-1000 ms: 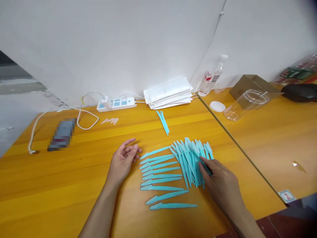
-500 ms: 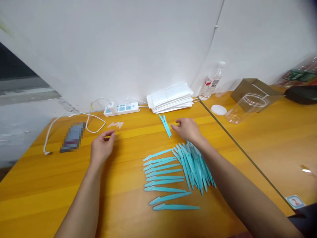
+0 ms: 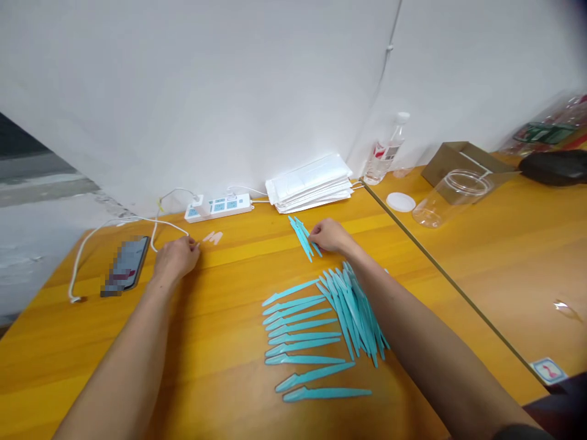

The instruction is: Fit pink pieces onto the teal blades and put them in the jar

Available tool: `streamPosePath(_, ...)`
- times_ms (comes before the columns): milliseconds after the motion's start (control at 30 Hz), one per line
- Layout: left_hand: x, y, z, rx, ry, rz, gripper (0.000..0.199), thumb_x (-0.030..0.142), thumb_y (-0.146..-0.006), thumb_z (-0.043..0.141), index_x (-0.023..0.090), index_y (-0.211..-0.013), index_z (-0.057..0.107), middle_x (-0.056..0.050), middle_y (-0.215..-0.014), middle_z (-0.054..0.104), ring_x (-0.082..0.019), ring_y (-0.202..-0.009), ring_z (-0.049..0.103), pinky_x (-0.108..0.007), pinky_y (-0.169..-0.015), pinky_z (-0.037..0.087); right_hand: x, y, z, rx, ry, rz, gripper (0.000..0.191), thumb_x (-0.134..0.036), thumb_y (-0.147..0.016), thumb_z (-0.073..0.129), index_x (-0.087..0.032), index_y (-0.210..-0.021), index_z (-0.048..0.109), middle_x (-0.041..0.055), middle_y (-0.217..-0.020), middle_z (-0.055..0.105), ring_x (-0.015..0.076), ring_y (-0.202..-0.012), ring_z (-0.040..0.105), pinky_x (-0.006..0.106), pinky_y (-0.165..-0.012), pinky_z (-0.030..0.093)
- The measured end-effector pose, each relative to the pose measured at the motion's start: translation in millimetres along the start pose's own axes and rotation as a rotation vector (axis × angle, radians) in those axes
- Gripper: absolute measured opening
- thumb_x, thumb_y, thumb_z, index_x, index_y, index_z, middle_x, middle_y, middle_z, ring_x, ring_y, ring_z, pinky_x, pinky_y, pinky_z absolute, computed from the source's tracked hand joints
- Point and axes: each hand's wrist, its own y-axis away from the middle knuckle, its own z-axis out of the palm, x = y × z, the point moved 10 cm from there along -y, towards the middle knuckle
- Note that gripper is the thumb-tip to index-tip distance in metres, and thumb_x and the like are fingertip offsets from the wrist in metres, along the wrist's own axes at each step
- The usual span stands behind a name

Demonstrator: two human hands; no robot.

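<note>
My right hand (image 3: 329, 237) pinches a light-blue eyebrow razor (image 3: 317, 249) that lies at the edge of a small group. Two more blue razors (image 3: 300, 239) lie beside its fingertips, slanted on the wooden table (image 3: 238, 260). My left hand (image 3: 177, 256) has its fingers pinched together near some small pale pieces (image 3: 213, 238). A tiny pale tip shows at those fingers; most of it is hidden. Closer to me, several blue razors (image 3: 305, 337) are spread in a row. A heap of blue razors (image 3: 353, 308) lies partly under my right forearm.
A phone (image 3: 126, 266) and a white cable (image 3: 82, 253) are at left. Along the wall are a power strip (image 3: 220, 209), a stack of white packets (image 3: 312, 183) and a water bottle (image 3: 385, 153). Further right are a white lid (image 3: 400, 201), a clear jar (image 3: 443, 205) and a cardboard box (image 3: 444, 160).
My left hand has moved left, its fingers now pinched together by the pale pieces. My right hand has moved onto the small group, where a third razor now shows.
</note>
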Motion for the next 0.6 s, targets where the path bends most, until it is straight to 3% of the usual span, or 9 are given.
streamPosePath(100, 6.9, 31.9, -3.0, -0.044, 0.160, 0.021, 0.053, 0.041, -0.086, 0.055, 0.010, -0.128, 0.064, -0.016, -0.100, 0.076, -0.034, -0.096, 0.070, -0.043, -0.087, 0.051, -3.3, 26.0, -7.5, -0.014, -0.081, -0.071, 0.011, -0.019, -0.083, 0.059, -0.015, -0.081, 0.068, 0.0079, -0.082, 0.075, 0.0164, -0.075, 0.068, 0.022, -0.064, 0.045)
streamPosePath(233, 48.5, 99.2, 6.8, -0.236, 0.906, 0.038, 0.053, 0.049, -0.081, 0.065, 0.014, -0.120, 0.066, -0.004, -0.078, 0.073, -0.021, -0.072, 0.070, -0.034, -0.076, 0.055, -15.3, 73.5, 8.6, -0.218, -0.349, -0.219, 0.011, -0.024, -0.093, 0.049, -0.017, -0.093, 0.059, 0.0023, -0.081, 0.072, 0.0108, -0.066, 0.063, 0.019, -0.061, 0.046)
streamPosePath(367, 89.8, 148.2, 13.3, -0.263, 1.434, -0.040, 0.045, 0.046, -0.071, 0.081, 0.015, -0.099, 0.065, -0.006, -0.091, 0.075, -0.015, -0.071, 0.069, -0.029, -0.071, 0.057, -28.9, 110.3, 23.2, -0.354, -0.506, -0.346, 0.014, -0.031, -0.094, 0.051, -0.019, -0.092, 0.056, -0.0021, -0.074, 0.062, 0.0101, -0.062, 0.053, 0.020, -0.058, 0.042)
streamPosePath(500, 98.6, 167.8, 23.9, -0.131, 1.642, -0.159, 0.044, 0.041, -0.069, 0.086, 0.014, -0.097, 0.066, -0.008, -0.091, 0.076, -0.013, -0.071, 0.069, -0.026, -0.073, 0.058, -36.5, 123.3, 30.4, -0.371, -0.490, -0.366, 0.015, -0.031, -0.094, 0.051, -0.019, -0.093, 0.059, -0.0024, -0.077, 0.061, 0.0104, -0.067, 0.051, 0.021, -0.060, 0.040)
streamPosePath(600, 106.6, 175.5, 32.6, -0.158, 1.642, -0.139, 0.040, 0.042, -0.071, 0.084, 0.014, -0.096, 0.068, -0.008, -0.093, 0.076, -0.013, -0.070, 0.069, -0.027, -0.072, 0.058, -39.4, 125.3, 34.9, -0.370, -0.472, -0.359, 0.015, -0.030, -0.093, 0.051, -0.019, -0.091, 0.060, -0.0026, -0.076, 0.059, 0.0105, -0.066, 0.050, 0.021, -0.059, 0.038)
